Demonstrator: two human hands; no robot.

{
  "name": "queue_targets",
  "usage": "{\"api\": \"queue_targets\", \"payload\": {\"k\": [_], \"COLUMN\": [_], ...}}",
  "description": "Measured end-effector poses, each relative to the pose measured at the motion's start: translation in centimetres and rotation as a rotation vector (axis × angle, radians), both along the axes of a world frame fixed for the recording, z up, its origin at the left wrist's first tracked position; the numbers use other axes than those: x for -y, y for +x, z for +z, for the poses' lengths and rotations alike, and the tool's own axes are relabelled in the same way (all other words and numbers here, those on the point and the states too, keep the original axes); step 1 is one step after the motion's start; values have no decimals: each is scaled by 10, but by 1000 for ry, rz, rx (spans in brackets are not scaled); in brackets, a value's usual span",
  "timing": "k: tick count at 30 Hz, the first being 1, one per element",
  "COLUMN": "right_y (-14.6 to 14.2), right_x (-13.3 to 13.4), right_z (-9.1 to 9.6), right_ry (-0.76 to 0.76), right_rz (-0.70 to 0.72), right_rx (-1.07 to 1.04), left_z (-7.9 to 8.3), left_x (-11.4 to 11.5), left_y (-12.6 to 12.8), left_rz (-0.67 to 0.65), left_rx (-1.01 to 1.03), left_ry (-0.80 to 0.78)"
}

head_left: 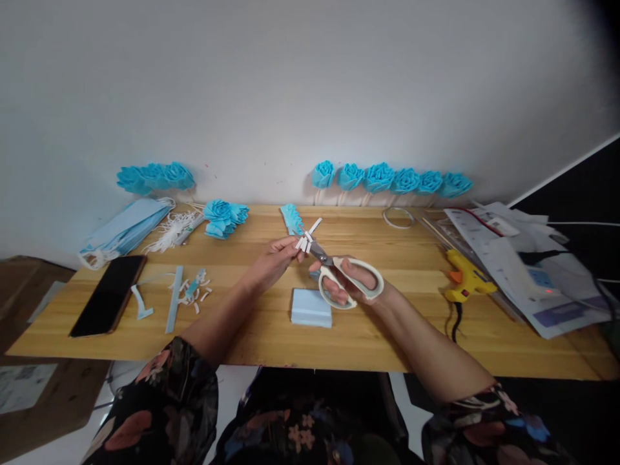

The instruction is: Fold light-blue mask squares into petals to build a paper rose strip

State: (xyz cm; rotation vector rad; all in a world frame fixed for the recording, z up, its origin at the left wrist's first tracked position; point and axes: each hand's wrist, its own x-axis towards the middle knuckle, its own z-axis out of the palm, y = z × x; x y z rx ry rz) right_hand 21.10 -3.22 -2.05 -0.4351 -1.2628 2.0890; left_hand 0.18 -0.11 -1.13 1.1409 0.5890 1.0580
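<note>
My left hand (pixel 276 259) pinches a small bundle of white strips (pixel 307 241) above the middle of the table. In my right hand (pixel 345 278) are white-handled scissors (pixel 352 281), thumb and fingers through the loops. Their blades point up and left and meet the strips; how far they are spread is too small to tell. Just behind the strips, a folded blue pleated piece (pixel 291 218) lies on the table. Below my hands sits a stack of pale blue rectangles (pixel 311 309). A bit of blue beside the scissors is mostly hidden.
Blue flowers on sticks (pixel 378 177) lean on the wall, with more (pixel 220 216) at left. Face masks (pixel 126 229), white cords (pixel 169 232), a phone (pixel 109 296) and scraps (pixel 196 290) lie left. At right are a yellow glue gun (pixel 467 278), papers (pixel 562 316) and a power strip (pixel 527 274).
</note>
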Motion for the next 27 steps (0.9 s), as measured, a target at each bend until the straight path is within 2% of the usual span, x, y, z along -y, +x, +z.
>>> {"api": "queue_targets", "payload": {"k": [11, 27], "right_y": [-1, 0], "right_x": [-1, 0], "right_z": [-2, -1], "right_ry": [21, -64], "right_rz": [-1, -4], "right_rx": [-32, 2], "left_z": [-2, -3], "left_x": [-1, -1], "left_y": [-1, -1], "left_rz": [-14, -13], "left_rx": [44, 17], "left_ry": [-5, -24]}}
